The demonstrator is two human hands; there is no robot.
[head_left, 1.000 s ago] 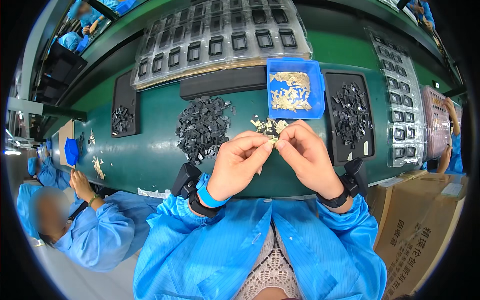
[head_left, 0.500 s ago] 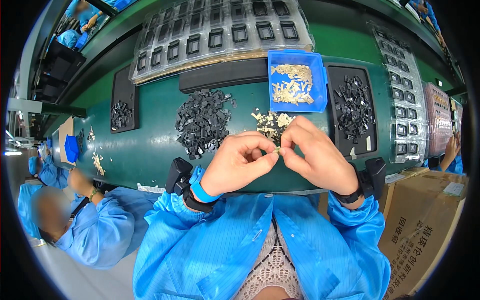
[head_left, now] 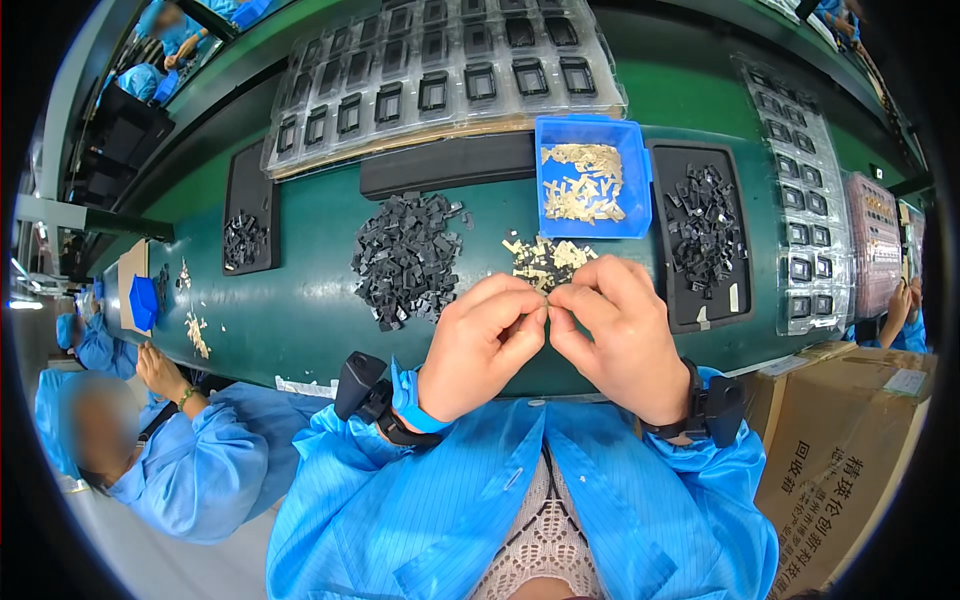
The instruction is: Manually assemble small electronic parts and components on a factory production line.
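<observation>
Where the two sets of fingertips meet above the bench (head_left: 300, 320), the left hand (head_left: 480, 350) and right hand (head_left: 625, 340) each have thumb and forefinger pinched together. Between them is a tiny piece (head_left: 547, 304), mostly hidden by the tips; its form cannot be told. A blue band (head_left: 417, 400) circles the left wrist.

Just beyond the fingertips lies a loose pile of pale tabs (head_left: 545, 262) with dark bits among them. Far of it stands a blue bin (head_left: 634, 175), holding pale strips (head_left: 585, 200). To the left is a heap of black parts (head_left: 408, 260); to the right, close beside the right hand, a black tray (head_left: 675, 312) with similar parts. A second dark tray (head_left: 250, 180) lies further left.

Edges: the wrists are at the bench's near edge. The bin and right-hand tray limit sideways room on the right; a wider stretch of green surface runs between heap and left tray. A black block (head_left: 445, 167) and clear trays (head_left: 430, 100) of black frames bound the far side.

Markings: a carton (head_left: 840, 460) at near right bears large dark characters and a white label (head_left: 907, 381), the latter too small to read. Another white strip (head_left: 307, 387) lies along the near edge, left.
</observation>
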